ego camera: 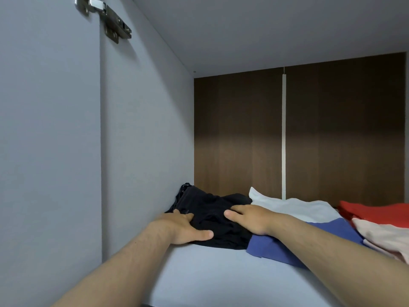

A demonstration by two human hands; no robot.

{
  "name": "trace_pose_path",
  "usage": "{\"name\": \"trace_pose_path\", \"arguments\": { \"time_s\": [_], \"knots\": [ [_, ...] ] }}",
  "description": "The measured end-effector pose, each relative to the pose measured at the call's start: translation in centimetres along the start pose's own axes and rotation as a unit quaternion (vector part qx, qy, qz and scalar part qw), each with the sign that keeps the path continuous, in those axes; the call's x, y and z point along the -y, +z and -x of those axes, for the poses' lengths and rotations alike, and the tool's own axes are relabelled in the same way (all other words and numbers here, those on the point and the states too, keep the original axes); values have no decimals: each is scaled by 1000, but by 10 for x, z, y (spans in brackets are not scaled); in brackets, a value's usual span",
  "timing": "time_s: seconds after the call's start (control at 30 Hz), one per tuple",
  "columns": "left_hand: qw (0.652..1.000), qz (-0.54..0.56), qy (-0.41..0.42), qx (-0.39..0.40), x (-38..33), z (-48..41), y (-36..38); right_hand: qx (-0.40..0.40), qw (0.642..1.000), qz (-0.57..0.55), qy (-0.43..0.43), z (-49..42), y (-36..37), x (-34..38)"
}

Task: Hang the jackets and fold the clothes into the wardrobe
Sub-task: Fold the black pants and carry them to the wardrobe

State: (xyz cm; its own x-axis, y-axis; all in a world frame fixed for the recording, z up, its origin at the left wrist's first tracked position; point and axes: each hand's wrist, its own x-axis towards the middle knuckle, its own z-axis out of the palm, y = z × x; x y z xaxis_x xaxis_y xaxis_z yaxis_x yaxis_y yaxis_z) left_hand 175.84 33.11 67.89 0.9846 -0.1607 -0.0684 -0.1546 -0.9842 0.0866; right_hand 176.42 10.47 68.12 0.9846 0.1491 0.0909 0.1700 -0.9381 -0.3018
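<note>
A folded black garment [210, 209] lies on the pale wardrobe shelf [205, 275], pushed against the left side wall. My left hand [181, 227] rests on its left edge, thumb stretched along the front fold. My right hand [247, 218] lies flat on its right side with straight fingers. To the right lie a blue garment [276, 247], a white one [294, 207], a red one [376, 212] and a pale pink one [385, 235], all folded.
The grey side wall [143, 140] closes the shelf on the left, with a metal door hinge [106, 16] at the top. A dark wood back panel [239, 134] stands behind the clothes. A grey top panel [265, 29] hangs overhead.
</note>
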Motion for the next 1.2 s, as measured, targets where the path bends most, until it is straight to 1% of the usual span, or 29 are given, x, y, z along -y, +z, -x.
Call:
{"name": "trace_pose_path", "arguments": {
  "time_s": [0.03,0.07,0.13,0.17,0.33,0.47,0.5,0.53,0.57,0.6,0.63,0.67,0.7,0.73,0.8,0.87,0.93,1.03,1.2],
  "knots": [
    [1000,-17,0,-5,-3,-1,3,21,999,-41,-13,5,-1,1],
    [999,-31,1,-9,-6,-3,5,50,997,-50,-24,8,-2,1],
    [999,-37,8,-6,-8,-7,4,95,995,0,-42,11,-3,1],
    [999,-32,11,0,-6,-11,3,104,993,22,-45,10,-3,0],
    [999,3,27,42,11,-29,-4,116,991,60,-32,-10,-2,-3],
    [999,-14,22,36,6,-39,-2,156,975,160,1,-27,-9,0],
    [999,-16,25,33,4,-41,-2,161,973,168,5,-30,-11,0],
    [999,-16,29,30,4,-44,-3,157,976,149,3,-30,-14,-1],
    [999,-18,35,28,3,-45,-3,130,986,102,-2,-27,-18,-2],
    [999,-23,38,27,4,-47,-3,75,996,40,-8,-25,-22,-6],
    [998,-29,40,25,4,-48,-3,1,1000,-14,-13,-24,-25,-13],
    [998,-34,41,20,3,-49,-2,-72,997,-40,-9,-25,-27,-23],
    [998,-38,41,13,3,-50,-2,-110,993,-35,7,-26,-29,-35],
    [998,-40,38,10,1,-51,-1,-107,993,-22,33,-24,-29,-44],
    [998,-47,30,9,-3,-51,1,-26,995,17,92,-21,-19,-56],
    [998,-54,29,-2,-8,-55,2,26,991,61,118,-28,-5,-71],
    [998,-54,35,-5,-14,-56,2,30,988,86,124,-31,-1,-80],
    [998,-54,40,-17,-24,-55,1,36,989,99,108,-26,0,-89],
    [998,-45,12,-41,-35,-70,6,43,987,133,83,-7,0,-91]
  ]
}}
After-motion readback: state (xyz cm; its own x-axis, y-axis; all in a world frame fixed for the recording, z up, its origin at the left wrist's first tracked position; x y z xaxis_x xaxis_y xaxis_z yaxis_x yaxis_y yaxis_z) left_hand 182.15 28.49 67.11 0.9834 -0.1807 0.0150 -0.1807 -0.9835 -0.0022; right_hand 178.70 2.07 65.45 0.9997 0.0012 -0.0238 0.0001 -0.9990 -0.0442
